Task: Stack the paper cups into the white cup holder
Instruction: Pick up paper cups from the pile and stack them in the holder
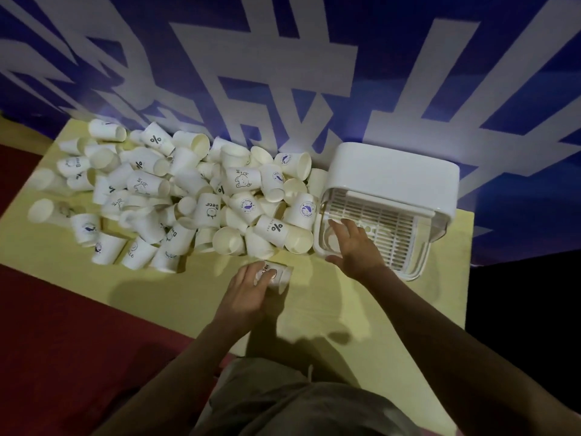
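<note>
1. Table (408, 325): yellow top, carrying every task item within reach of both hands.
2. Cup pile (188, 196): loose paper cups heaped across the far-left half, awaiting stacking.
3. White cup holder (393, 180): at the far-right edge; its clear front tray shows pale round shapes, probably cups.
4. Right hand (355, 243): fingers spread, resting on the tray, likely steadying it.
5. Left hand (248, 291): fingers curled round one printed cup (278, 273) near the table's centre.
</note>
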The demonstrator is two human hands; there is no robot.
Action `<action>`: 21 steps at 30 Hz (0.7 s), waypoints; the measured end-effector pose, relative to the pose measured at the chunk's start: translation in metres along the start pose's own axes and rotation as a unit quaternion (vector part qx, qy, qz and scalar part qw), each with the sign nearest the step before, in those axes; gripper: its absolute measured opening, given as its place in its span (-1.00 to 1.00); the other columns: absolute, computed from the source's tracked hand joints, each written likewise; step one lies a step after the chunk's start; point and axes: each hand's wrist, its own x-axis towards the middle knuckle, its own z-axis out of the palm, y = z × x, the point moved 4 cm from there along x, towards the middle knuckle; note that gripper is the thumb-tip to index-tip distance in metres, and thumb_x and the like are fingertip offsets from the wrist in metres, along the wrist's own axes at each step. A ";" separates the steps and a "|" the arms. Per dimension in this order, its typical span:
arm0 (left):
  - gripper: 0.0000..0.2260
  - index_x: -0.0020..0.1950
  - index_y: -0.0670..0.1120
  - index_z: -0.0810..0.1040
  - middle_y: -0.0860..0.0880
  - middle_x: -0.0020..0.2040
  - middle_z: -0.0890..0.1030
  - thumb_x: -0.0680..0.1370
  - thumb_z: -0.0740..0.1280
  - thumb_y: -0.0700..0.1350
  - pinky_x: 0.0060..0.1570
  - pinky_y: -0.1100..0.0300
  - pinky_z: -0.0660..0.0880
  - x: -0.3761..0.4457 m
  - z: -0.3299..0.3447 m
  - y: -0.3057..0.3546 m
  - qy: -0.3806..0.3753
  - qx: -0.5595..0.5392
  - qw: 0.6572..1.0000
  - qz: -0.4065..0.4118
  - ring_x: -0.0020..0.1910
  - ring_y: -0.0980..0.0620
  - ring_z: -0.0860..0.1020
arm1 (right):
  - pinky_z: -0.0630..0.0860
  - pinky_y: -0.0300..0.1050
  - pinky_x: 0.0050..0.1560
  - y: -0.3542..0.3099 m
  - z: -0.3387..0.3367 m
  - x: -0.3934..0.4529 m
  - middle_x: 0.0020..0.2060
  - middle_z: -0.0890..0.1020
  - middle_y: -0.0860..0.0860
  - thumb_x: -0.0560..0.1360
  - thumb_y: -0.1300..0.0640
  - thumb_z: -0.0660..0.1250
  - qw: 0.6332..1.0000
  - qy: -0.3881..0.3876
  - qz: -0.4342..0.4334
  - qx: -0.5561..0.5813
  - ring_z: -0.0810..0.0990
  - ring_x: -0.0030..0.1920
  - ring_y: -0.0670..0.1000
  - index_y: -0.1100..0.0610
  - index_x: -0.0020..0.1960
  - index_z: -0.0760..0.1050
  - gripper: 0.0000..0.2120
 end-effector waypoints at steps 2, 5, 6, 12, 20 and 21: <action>-0.40 0.49 -0.01 0.37 -0.12 0.47 0.33 0.44 0.39 -0.09 0.39 -0.10 0.36 0.013 -0.002 0.003 -0.011 0.010 1.000 0.020 0.45 -0.16 0.29 | 0.35 0.23 0.47 -0.004 -0.006 -0.013 0.57 0.18 0.16 0.49 -0.09 0.50 0.999 0.026 0.016 -0.028 0.20 0.54 0.24 0.04 0.62 0.07 -0.12; -0.26 0.45 0.01 0.43 -0.12 0.39 0.43 0.29 0.57 0.00 0.34 -0.08 0.40 0.038 0.011 0.001 -0.042 0.057 0.996 0.055 0.39 -0.17 0.38 | 0.36 0.22 0.45 -0.013 -0.014 -0.042 0.54 0.22 0.15 0.52 -0.10 0.44 0.997 0.058 0.016 -0.047 0.19 0.52 0.24 0.04 0.60 0.11 -0.20; -0.22 0.43 0.00 0.45 -0.13 0.35 0.46 0.23 0.60 -0.04 0.33 -0.09 0.43 0.044 0.018 -0.001 -0.053 0.072 0.994 0.065 0.35 -0.17 0.41 | 0.38 0.19 0.44 -0.017 -0.016 -0.052 0.53 0.26 0.15 0.53 -0.10 0.43 0.996 0.064 0.017 -0.051 0.22 0.50 0.24 0.04 0.59 0.15 -0.24; -0.27 0.24 -0.04 0.61 -0.09 0.04 0.63 0.06 0.59 -0.25 -0.03 -0.02 0.56 0.050 0.044 -0.014 -0.062 0.141 0.978 0.138 -0.06 -0.16 0.60 | 0.47 0.14 0.34 -0.042 -0.007 -0.094 0.41 0.39 0.15 0.54 -0.02 0.42 0.993 0.087 0.024 -0.075 0.36 0.37 0.22 0.08 0.51 0.31 -0.40; -0.30 0.51 0.00 0.27 -0.06 0.32 0.31 0.43 0.50 0.00 0.00 0.05 0.60 0.010 0.002 -0.055 -0.082 -0.040 0.992 0.089 0.20 -0.08 0.45 | 0.54 0.11 0.24 -0.102 0.013 -0.043 0.40 0.38 0.15 0.49 -0.01 0.47 0.994 0.054 0.041 -0.089 0.37 0.35 0.22 0.10 0.51 0.27 -0.32; -0.32 0.50 0.04 0.27 -0.03 0.31 0.29 0.43 0.48 0.00 -0.01 0.08 0.60 0.000 -0.006 -0.064 -0.070 -0.064 0.993 0.077 0.20 -0.04 0.43 | 0.54 0.12 0.24 -0.112 0.019 -0.030 0.40 0.36 0.17 0.48 -0.01 0.49 0.994 0.045 0.053 -0.090 0.37 0.34 0.24 0.10 0.51 0.25 -0.30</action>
